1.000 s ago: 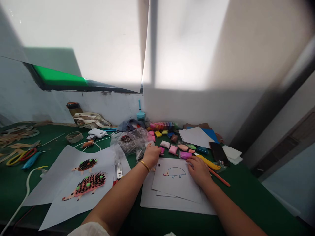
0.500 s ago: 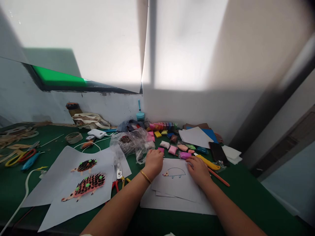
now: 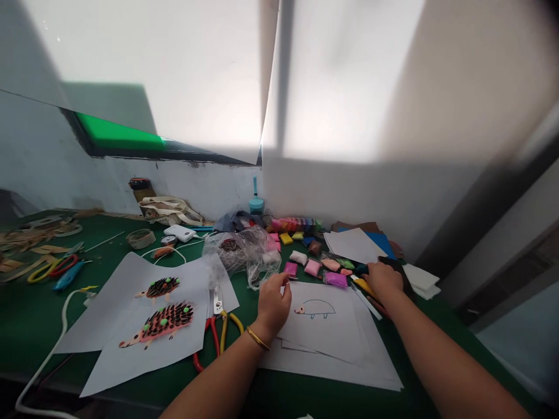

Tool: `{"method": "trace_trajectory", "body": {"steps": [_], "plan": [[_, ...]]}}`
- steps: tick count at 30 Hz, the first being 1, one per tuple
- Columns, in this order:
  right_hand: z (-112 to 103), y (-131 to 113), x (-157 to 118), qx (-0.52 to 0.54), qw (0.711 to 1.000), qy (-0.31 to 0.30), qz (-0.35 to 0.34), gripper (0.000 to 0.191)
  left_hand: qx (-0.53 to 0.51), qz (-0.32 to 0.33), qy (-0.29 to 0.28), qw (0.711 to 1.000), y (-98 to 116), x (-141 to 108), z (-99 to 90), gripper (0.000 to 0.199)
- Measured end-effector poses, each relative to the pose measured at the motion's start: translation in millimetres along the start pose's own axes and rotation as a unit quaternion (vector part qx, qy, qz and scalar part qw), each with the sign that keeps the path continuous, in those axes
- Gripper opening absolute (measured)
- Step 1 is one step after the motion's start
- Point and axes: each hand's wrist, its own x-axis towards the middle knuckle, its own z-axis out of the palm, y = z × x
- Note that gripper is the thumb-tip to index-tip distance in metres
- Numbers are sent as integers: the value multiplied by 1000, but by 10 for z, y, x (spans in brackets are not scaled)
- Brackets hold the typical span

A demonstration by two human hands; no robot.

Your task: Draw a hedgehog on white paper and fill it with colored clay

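Observation:
A sheet of paper with a blue-outlined hedgehog drawing (image 3: 314,308) lies on a stack of white sheets (image 3: 375,364). My left hand (image 3: 274,305) rests at the sheet's left edge, fingers curled together. A small thin piece shows by its fingertips, too small to name. My right hand (image 3: 384,285) reaches beyond the sheet's right side, palm down with bent fingers, over a yellow-handled tool (image 3: 363,286) and beside a dark phone (image 3: 404,276). What its fingers close on is hidden. Coloured clay packets, one of them purple (image 3: 335,279), lie just behind the sheet.
At left, paper sheets carry two finished-looking hedgehog pictures (image 3: 168,323). Red- and yellow-handled scissors (image 3: 218,326) lie by my left forearm. Behind are a clear plastic bag (image 3: 238,250), a white device (image 3: 180,233) and a tape roll (image 3: 140,238). More scissors (image 3: 56,267) lie far left.
My right hand has left the drawing's right edge and moved right onto the yellow-handled tool's area. My left hand has turned slightly, its thumb now showing. The view has shifted a little.

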Motion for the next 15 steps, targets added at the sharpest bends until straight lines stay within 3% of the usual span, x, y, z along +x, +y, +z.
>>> {"method": "trace_trajectory", "body": {"steps": [5,8,11,15], "plan": [[-26,-5,32,-10,1000,-19,-22,21,-32,5,37,999,5,0,-8,27],[-92,23,17,1,999,-42,-19,21,-27,6,31,999,7,2,-19,23],[-167,65,-82,23,998,-51,-14,26,3,27,-36,999,-7,-19,-16,23],[-201,56,-379,98,994,-25,-31,32,67,76,-185,978,-44,-92,17,33]]}}
